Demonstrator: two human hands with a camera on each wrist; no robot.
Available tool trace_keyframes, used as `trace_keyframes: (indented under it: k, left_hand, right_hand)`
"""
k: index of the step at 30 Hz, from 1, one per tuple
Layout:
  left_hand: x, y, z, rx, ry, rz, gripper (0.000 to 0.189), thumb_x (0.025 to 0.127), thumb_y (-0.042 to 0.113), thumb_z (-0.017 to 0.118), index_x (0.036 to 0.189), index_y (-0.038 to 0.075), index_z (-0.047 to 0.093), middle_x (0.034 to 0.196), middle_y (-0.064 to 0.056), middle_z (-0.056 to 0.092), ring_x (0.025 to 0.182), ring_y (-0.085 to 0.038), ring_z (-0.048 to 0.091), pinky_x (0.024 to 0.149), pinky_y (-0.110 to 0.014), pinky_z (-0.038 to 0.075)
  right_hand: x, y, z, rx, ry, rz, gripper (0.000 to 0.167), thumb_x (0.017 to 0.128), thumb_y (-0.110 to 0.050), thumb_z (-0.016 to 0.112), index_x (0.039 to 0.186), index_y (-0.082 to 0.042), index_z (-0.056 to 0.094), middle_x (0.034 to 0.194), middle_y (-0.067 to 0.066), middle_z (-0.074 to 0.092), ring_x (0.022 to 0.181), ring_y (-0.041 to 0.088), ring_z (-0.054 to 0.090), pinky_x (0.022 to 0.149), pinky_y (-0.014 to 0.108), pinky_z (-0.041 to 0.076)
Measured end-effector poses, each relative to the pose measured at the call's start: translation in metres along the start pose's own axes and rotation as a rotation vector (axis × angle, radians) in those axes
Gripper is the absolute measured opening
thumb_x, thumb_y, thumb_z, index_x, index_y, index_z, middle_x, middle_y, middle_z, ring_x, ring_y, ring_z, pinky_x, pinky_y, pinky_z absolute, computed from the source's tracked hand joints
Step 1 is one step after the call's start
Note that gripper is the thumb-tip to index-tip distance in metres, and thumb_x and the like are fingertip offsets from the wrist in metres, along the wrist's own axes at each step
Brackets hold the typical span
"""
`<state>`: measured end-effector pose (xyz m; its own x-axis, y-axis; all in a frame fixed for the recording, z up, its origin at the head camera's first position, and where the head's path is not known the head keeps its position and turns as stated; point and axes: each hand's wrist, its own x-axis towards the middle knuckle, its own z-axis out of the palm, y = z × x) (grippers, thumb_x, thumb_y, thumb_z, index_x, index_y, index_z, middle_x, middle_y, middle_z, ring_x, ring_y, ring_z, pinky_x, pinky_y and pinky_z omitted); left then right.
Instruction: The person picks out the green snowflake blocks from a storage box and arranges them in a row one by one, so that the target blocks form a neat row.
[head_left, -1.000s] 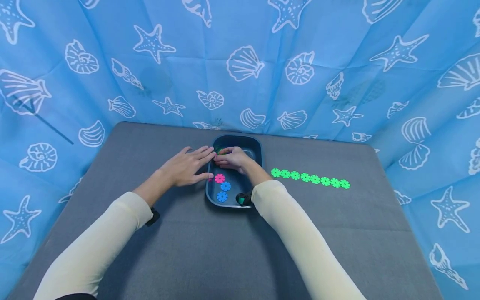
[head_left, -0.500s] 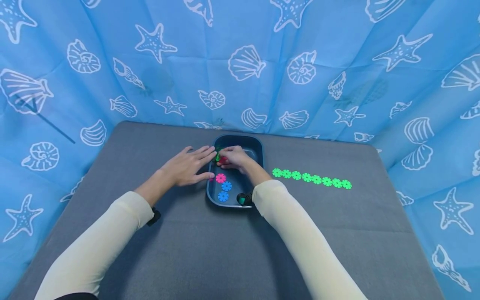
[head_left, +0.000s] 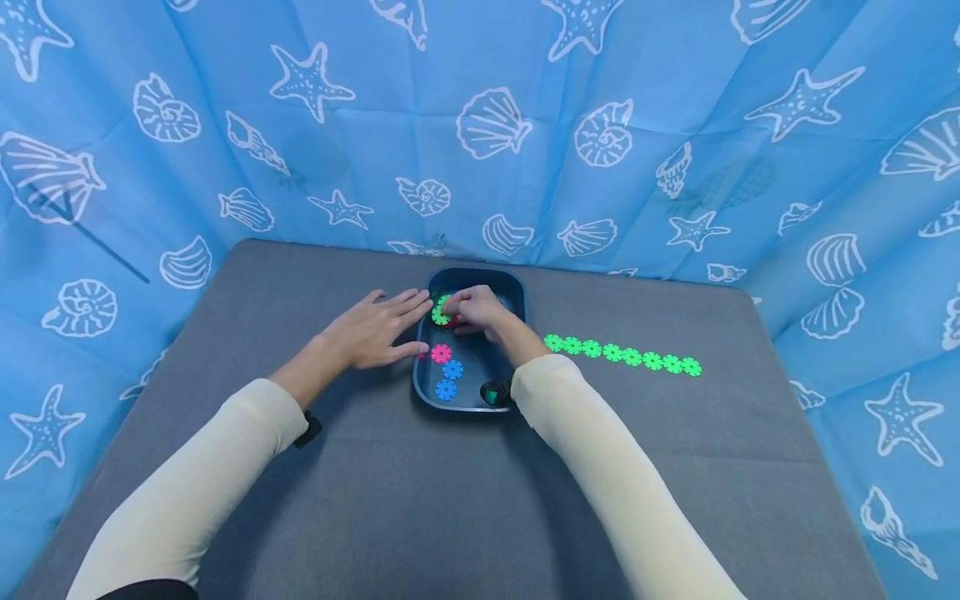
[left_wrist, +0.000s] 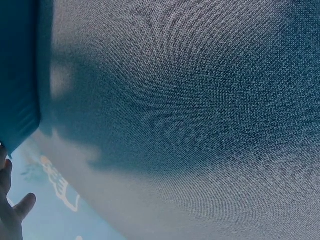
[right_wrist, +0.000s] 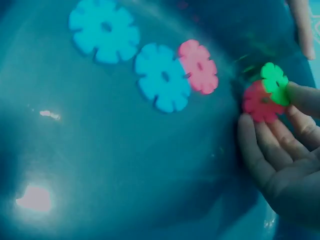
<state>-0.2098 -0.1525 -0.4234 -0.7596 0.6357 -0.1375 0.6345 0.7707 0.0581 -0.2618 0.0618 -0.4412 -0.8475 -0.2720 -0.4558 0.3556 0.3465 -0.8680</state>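
My right hand [head_left: 480, 310] is inside the dark blue bin [head_left: 417, 400], near its left wall. Between thumb and fingers it pinches a green notched interlocking disc [right_wrist: 276, 84], with a pink notched disc [right_wrist: 255, 101] touching it; I cannot tell whether the two are joined. My left hand [head_left: 371, 332] rests at the bin's left rim, fingers spread and straight, holding nothing. Nearer the front of the bin lie another pink disc [head_left: 441, 353] and two blue discs [head_left: 453, 369]. Only fingertips of the left hand appear in the left wrist view.
To the right of the bin, a row of several green discs [head_left: 612, 352] lies on the grey table [head_left: 360, 500]. A blue curtain [head_left: 420, 108] printed with shells and starfish hangs behind the table and along its sides.
The right hand has shifted slightly right and turned, bringing the green disc, earlier mostly hidden, face-on into sight. The left hand stays at the rim.
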Motion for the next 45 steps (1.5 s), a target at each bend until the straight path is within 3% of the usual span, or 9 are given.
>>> trace_keyframes:
  k: [6, 11, 18, 26, 32, 41, 45]
  left_hand:
    - [-0.001, 0.0, -0.001, -0.001, -0.008, -0.006, 0.081, 0.099, 0.062, 0.044, 0.159, 0.012, 0.025, 0.165, -0.009, 0.021, 0.151, -0.028, 0.02, 0.115, -0.063, 0.02]
    - [-0.001, -0.001, 0.002, -0.004, -0.004, -0.007, 0.08, 0.099, 0.061, 0.045, 0.159, 0.011, 0.025, 0.164, -0.009, 0.021, 0.151, -0.029, 0.02, 0.115, -0.063, 0.021]
    - [-0.001, -0.001, 0.003, -0.01, -0.006, -0.011, 0.081, 0.099, 0.063, 0.044, 0.159, 0.012, 0.025, 0.165, -0.009, 0.02, 0.151, -0.029, 0.02, 0.115, -0.063, 0.021]
    - [-0.001, -0.001, 0.002, -0.008, -0.006, -0.01, 0.081, 0.099, 0.062, 0.045, 0.159, 0.011, 0.026, 0.164, -0.01, 0.021, 0.151, -0.03, 0.02, 0.115, -0.063, 0.02]
    - [-0.002, -0.001, 0.001, 0.013, 0.023, 0.002, 0.08, 0.099, 0.062, 0.045, 0.158, 0.011, 0.027, 0.164, -0.011, 0.024, 0.15, -0.03, 0.023, 0.115, -0.063, 0.022]
    - [-0.001, 0.0, -0.001, 0.007, 0.019, 0.008, 0.08, 0.099, 0.062, 0.044, 0.158, 0.011, 0.027, 0.164, -0.01, 0.023, 0.15, -0.03, 0.022, 0.115, -0.062, 0.021]
    - [-0.001, 0.0, -0.002, 0.018, 0.033, 0.015, 0.08, 0.098, 0.063, 0.045, 0.158, 0.011, 0.029, 0.163, -0.011, 0.025, 0.15, -0.03, 0.023, 0.115, -0.062, 0.023]
  right_hand:
    - [-0.004, -0.006, -0.002, -0.047, 0.026, -0.005, 0.021, 0.096, -0.016, 0.067, 0.11, -0.002, 0.074, 0.109, 0.008, 0.069, 0.104, 0.024, 0.065, 0.093, 0.04, 0.054]
    - [-0.011, -0.011, -0.006, -0.063, 0.038, -0.021, 0.022, 0.096, -0.019, 0.068, 0.11, -0.003, 0.074, 0.105, 0.009, 0.072, 0.102, 0.026, 0.067, 0.09, 0.04, 0.055]
    - [-0.031, -0.019, -0.017, -0.057, 0.008, -0.096, 0.025, 0.097, -0.015, 0.067, 0.113, 0.003, 0.071, 0.099, 0.015, 0.072, 0.099, 0.034, 0.07, 0.09, 0.045, 0.055]
    - [-0.06, -0.016, -0.043, -0.161, -0.032, -0.164, 0.019, 0.098, -0.009, 0.064, 0.108, 0.005, 0.071, 0.099, 0.02, 0.072, 0.101, 0.042, 0.068, 0.092, 0.05, 0.054]
    - [-0.086, 0.0, -0.07, -0.245, -0.052, -0.149, 0.019, 0.098, -0.006, 0.062, 0.11, 0.006, 0.071, 0.096, 0.017, 0.073, 0.096, 0.04, 0.07, 0.09, 0.051, 0.054]
    - [-0.121, 0.026, -0.134, -0.334, -0.035, -0.143, 0.024, 0.098, -0.004, 0.06, 0.115, 0.011, 0.067, 0.1, 0.021, 0.072, 0.082, 0.021, 0.07, 0.085, 0.048, 0.057]
    - [-0.137, 0.039, -0.168, -0.352, -0.004, -0.112, 0.029, 0.099, -0.005, 0.058, 0.122, 0.012, 0.062, 0.106, 0.026, 0.07, 0.089, 0.027, 0.071, 0.087, 0.048, 0.056]
